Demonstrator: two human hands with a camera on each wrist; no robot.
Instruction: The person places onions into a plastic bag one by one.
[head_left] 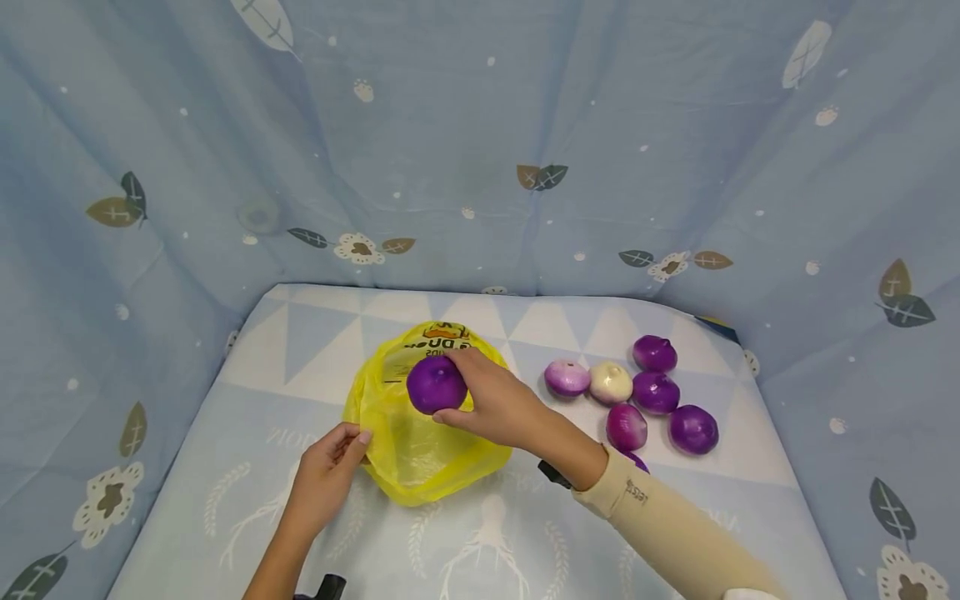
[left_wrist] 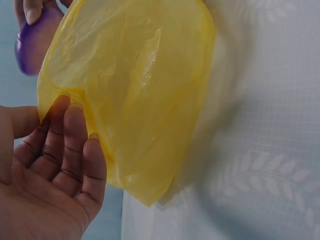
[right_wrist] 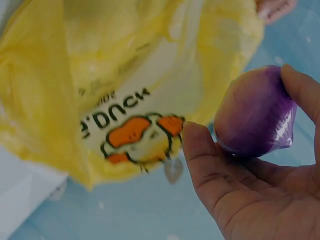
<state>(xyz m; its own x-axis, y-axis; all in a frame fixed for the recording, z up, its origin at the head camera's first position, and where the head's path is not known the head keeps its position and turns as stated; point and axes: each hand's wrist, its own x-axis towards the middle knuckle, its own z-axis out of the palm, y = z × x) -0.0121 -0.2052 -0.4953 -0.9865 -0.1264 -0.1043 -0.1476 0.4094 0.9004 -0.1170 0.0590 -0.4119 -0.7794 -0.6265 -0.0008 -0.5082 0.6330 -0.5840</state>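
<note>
Head view: right hand (head_left: 491, 396) grasps a purple onion (head_left: 437, 385) above the mouth of the yellow bag (head_left: 424, 495); left hand (head_left: 327, 467) pinches its edge. Looks like the loading step; next move probably calls for lowering, then letting go. Other onions (head_left: 656, 393) lie right of the bag.

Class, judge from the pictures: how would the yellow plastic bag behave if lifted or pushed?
The yellow plastic bag is probably floppy, since it puckers where the left hand pinches it. It is likely light for its size, looking thin and translucent. Pushed, its creased sides would probably crumple.
</note>
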